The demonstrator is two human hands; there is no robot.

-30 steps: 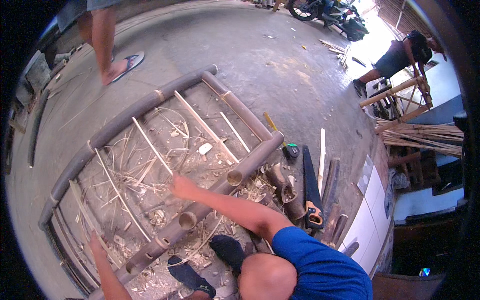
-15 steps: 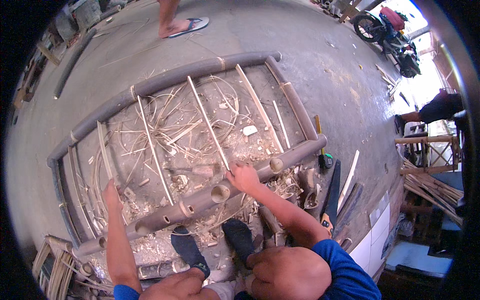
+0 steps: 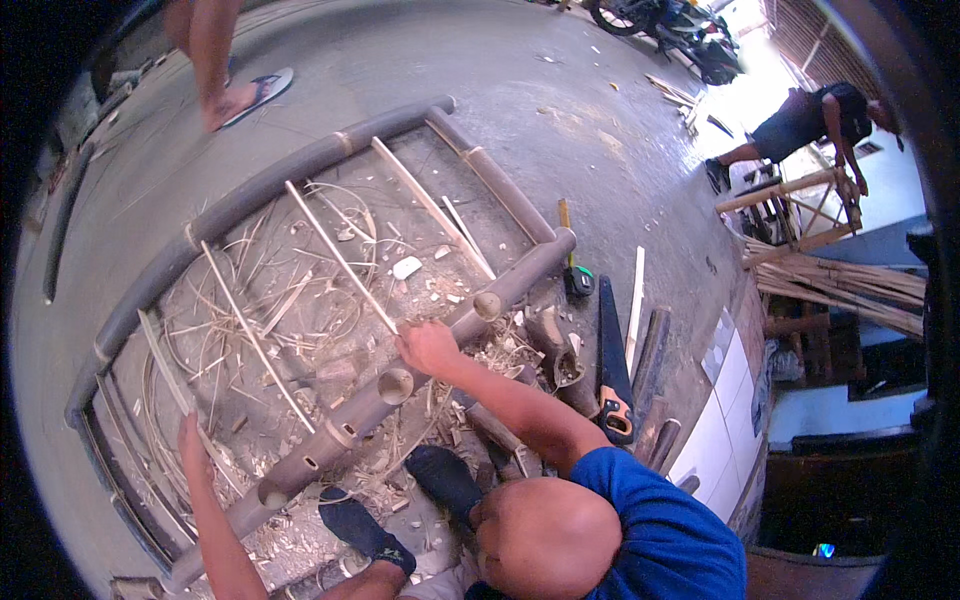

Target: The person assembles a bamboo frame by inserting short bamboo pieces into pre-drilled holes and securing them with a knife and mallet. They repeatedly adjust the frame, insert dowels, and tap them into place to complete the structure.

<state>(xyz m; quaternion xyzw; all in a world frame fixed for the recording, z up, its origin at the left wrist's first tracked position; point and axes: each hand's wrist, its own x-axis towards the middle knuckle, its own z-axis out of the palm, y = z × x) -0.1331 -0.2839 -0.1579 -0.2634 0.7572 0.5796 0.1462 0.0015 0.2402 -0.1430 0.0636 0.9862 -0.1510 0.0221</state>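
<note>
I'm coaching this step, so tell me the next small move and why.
A gentle push of the thin, straight, pale slat toward the near thick, round, brown bamboo pole seems best: the bare right hand is at the slat's near end, beside that pole, and hides whether the two meet.

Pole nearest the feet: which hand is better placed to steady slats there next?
Probably the right hand: it's at the pole, by the end of one slat; the left hand is farther off, at another slat.
</note>
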